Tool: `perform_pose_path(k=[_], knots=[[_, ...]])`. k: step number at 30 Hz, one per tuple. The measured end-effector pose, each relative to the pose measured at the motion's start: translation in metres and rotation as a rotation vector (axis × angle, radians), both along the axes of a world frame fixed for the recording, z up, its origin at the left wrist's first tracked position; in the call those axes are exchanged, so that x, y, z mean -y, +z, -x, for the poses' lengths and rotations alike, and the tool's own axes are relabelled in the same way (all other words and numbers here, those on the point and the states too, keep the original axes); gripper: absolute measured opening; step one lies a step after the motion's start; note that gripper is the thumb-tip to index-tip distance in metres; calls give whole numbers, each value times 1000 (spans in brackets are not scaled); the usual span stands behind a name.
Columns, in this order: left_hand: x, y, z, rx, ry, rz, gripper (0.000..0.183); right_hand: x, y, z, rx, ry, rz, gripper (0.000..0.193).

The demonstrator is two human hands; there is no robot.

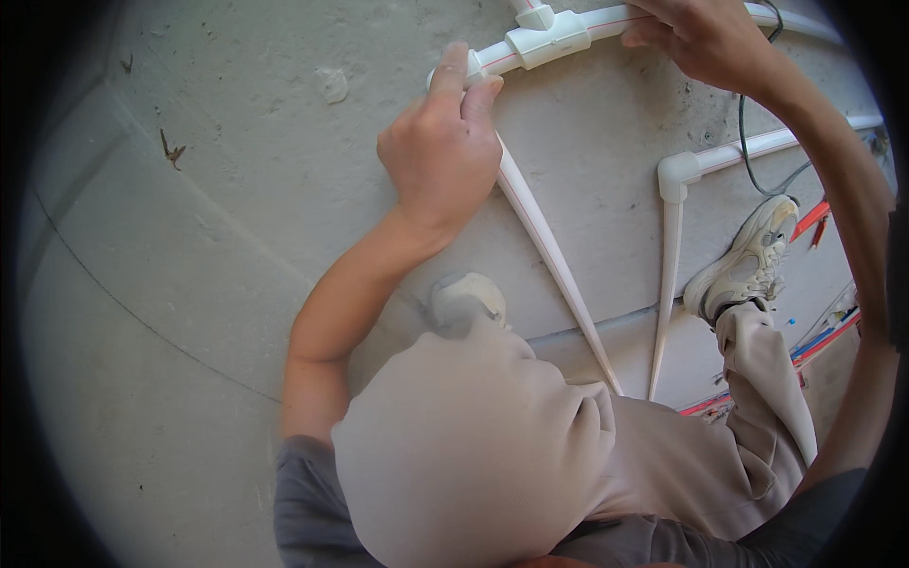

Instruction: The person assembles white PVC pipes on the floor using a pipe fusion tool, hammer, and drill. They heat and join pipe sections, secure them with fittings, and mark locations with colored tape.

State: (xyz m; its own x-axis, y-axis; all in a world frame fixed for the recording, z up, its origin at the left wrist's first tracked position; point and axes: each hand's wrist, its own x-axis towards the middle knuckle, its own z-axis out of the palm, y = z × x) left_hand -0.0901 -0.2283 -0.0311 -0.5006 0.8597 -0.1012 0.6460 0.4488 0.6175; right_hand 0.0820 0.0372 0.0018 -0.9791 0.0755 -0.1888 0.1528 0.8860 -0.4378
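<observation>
At the top of the view runs a white plastic pipe (611, 21) with a thin red stripe. A white tee fitting (554, 40) sits on it, with a short branch going up. My left hand (440, 156) is closed on the white elbow fitting (473, 68) at the pipe's left end, thumb and forefinger around it and partly hiding it. From under this hand a second white pipe (549, 241) slants down to the lower right. Right of the tee, my right hand (705, 38) grips the upper pipe; some of its fingers are cut off by the top edge.
Another white elbow (678, 175) joins two pipes at the right. A dark cable (746, 142) hangs near my right forearm. My shoe (748, 251) and bent leg are close to these pipes. Red and blue lines (824, 341) lie at the lower right. The grey concrete surface (208, 256) fills the left.
</observation>
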Motion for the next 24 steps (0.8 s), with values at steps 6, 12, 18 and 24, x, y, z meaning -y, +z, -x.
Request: perform_pose_path(k=[6, 12, 18, 24], knots=[[-1, 1, 0, -9, -1, -2, 40, -2, -2, -2, -42, 12, -10, 24], [0, 1, -1, 8, 16, -9, 40, 2, 0, 0, -24, 9, -33, 25], [0, 3, 0, 22, 21, 10, 41, 0, 2, 1, 3, 15, -39, 24], [1, 6, 0, 88, 55, 69, 43, 5, -11, -8, -15, -32, -94, 24]])
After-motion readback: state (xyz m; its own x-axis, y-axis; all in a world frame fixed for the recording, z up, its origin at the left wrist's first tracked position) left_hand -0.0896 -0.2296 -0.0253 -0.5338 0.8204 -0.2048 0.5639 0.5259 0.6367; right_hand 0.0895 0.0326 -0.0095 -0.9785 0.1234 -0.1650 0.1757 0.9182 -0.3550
